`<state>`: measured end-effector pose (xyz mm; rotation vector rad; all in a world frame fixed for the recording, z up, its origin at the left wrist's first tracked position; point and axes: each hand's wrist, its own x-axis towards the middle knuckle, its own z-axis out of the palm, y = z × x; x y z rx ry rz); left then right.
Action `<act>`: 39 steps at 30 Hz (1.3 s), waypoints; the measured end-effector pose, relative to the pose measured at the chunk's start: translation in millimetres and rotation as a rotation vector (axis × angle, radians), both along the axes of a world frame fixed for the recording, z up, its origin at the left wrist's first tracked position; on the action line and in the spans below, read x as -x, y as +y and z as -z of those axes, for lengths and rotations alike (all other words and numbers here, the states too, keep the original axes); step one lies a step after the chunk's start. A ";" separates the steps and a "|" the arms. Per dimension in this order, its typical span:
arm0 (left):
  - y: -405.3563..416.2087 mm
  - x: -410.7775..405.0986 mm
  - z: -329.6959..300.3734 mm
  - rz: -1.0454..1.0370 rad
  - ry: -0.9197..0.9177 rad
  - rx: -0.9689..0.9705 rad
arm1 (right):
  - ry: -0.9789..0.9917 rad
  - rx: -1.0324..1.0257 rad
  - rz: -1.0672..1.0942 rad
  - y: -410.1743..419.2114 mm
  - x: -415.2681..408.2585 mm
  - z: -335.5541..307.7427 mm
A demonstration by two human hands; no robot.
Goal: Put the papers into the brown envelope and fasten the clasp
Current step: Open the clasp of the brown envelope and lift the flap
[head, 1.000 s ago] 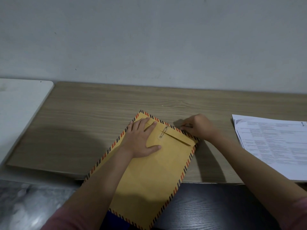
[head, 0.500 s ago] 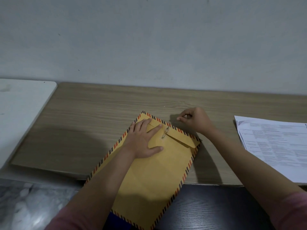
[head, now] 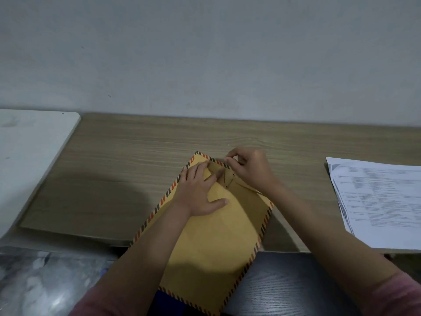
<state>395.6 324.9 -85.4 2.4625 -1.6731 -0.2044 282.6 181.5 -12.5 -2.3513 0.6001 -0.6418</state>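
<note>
A brown envelope (head: 218, 238) with a red and black striped border lies tilted on the wooden desk, its lower end hanging over the front edge. My left hand (head: 200, 192) rests flat on its upper part, fingers spread. My right hand (head: 248, 169) is at the top edge, fingers pinched together over the flap (head: 227, 176) near the clasp (head: 230, 181). Whether the fingers hold the flap or the clasp I cannot tell. The papers (head: 382, 199), printed white sheets in a stack, lie at the desk's right end, apart from both hands.
A white surface (head: 29, 156) adjoins the wooden desk (head: 127, 169) on the left. A plain wall stands right behind the desk. Below the front edge are a dark wood-grain surface (head: 284, 286) and a grey marbled floor (head: 45, 281).
My right hand has moved left from beside the envelope's top corner onto the flap near the clasp. My left hand has stayed pressed on the envelope.
</note>
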 end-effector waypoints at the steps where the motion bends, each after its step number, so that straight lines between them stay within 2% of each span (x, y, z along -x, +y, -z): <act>1: -2.1 1.5 -0.2 -0.041 0.013 -0.008 | -0.034 -0.031 0.026 0.1 9.4 -0.9; 3: -8.3 5.0 -1.9 -0.134 0.057 -0.038 | -0.060 -0.104 0.085 1.8 29.4 -0.6; 6: -17.7 7.2 -9.6 -0.219 0.155 -0.148 | -0.002 -0.189 0.105 8.5 60.4 6.9; 9: -23.3 6.0 -21.6 -0.217 0.280 -0.306 | 0.073 -0.243 0.098 18.5 80.1 18.4; 12: -26.9 6.9 -32.2 -0.193 0.357 -0.439 | 0.064 -0.300 0.114 27.7 82.0 27.0; 18: -30.9 5.8 -47.2 -0.168 0.436 -0.579 | 0.039 -0.336 0.021 42.2 62.2 20.3; 23: -31.3 5.7 -48.2 -0.169 0.445 -0.584 | 0.010 -0.373 0.020 41.0 67.4 16.0; 29: -28.9 4.6 -45.1 -0.159 0.434 -0.552 | -0.094 -0.401 0.273 16.1 106.4 12.3; 35: -16.5 -2.8 -42.1 0.075 0.326 -0.581 | -0.203 -0.360 0.544 -14.1 128.3 -0.4; 39: -4.7 -8.9 -39.3 0.151 0.315 -0.454 | -0.186 -0.335 0.654 -25.6 122.8 2.8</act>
